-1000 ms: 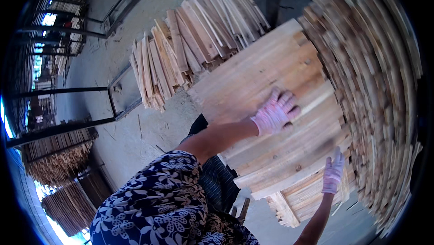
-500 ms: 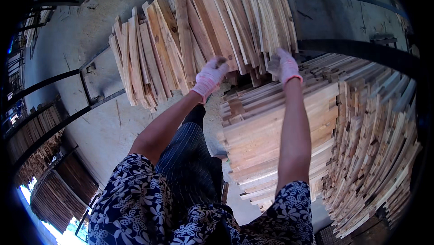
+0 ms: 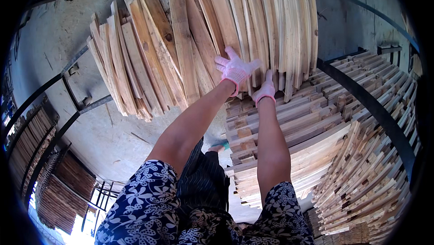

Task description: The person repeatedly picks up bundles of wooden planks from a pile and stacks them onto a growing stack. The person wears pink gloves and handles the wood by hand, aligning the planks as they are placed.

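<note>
Wooden strips fan out at twelve o'clock. The left hand, fingers splayed, and right hand, its grip impossible to tell, have moved there from the board stack at four o'clock, so handling now centres on the strips' near ends.

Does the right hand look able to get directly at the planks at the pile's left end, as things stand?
Probably not directly: the left hand lies between the right hand and those planks.
</note>
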`<action>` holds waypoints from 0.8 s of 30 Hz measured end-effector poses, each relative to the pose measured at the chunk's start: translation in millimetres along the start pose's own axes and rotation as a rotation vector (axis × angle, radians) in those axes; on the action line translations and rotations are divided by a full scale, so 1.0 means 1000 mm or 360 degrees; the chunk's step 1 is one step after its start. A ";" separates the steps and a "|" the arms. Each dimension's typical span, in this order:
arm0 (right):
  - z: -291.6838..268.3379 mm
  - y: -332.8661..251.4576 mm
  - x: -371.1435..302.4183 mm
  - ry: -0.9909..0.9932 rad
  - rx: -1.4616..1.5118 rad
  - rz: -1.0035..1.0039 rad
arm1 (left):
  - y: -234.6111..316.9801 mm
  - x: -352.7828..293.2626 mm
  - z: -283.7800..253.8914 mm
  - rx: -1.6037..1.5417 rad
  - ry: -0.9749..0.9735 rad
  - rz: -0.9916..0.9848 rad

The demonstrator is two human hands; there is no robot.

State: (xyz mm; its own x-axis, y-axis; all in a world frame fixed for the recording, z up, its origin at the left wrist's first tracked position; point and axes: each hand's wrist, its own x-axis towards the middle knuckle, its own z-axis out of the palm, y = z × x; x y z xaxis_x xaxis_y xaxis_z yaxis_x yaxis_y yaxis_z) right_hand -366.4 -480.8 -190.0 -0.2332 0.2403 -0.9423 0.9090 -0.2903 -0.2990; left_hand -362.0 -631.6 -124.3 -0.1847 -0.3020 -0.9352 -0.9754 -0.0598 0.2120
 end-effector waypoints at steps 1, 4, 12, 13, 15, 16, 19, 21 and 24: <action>-0.009 0.003 0.005 -0.0010 -0.0019 0.0024 | 0.003 -0.005 -0.001 -0.0058 -0.0010 0.0017; -0.016 0.026 0.001 -0.0217 0.0070 0.0034 | -0.002 -0.005 -0.025 -0.0353 0.0083 0.0033; 0.004 0.064 -0.031 -0.0331 0.0147 0.0309 | -0.051 0.007 -0.041 -0.0733 0.0451 0.0324; 0.001 0.068 -0.023 -0.0463 0.0232 0.0277 | -0.047 0.011 -0.036 -0.0714 0.0396 0.0262; -0.001 0.070 -0.020 -0.0590 0.0330 0.0253 | -0.033 0.012 -0.032 -0.0601 0.0349 0.0110; -0.002 0.070 -0.021 -0.0515 0.0316 0.0247 | -0.029 0.010 -0.030 -0.0508 0.0343 0.0020; -0.012 0.073 -0.022 -0.0494 0.0302 0.0209 | -0.036 0.012 -0.046 -0.0736 0.0005 0.0047; 0.003 0.080 -0.056 -0.0614 0.0330 0.0208 | -0.055 0.030 -0.068 -0.0891 -0.0065 0.0134; 0.009 0.095 -0.107 -0.0742 0.0519 0.0343 | -0.074 0.020 -0.129 -0.0681 0.0000 0.0492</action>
State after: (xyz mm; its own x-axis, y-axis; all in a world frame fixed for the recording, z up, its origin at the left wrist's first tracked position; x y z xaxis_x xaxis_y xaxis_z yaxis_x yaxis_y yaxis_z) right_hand -258.4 -542.2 -118.5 -0.2492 -0.2650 -0.9315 0.8170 -0.5739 -0.0553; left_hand -278.3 -755.8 -121.7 -0.4559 -0.3672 -0.8107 -0.7394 -0.3508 0.5747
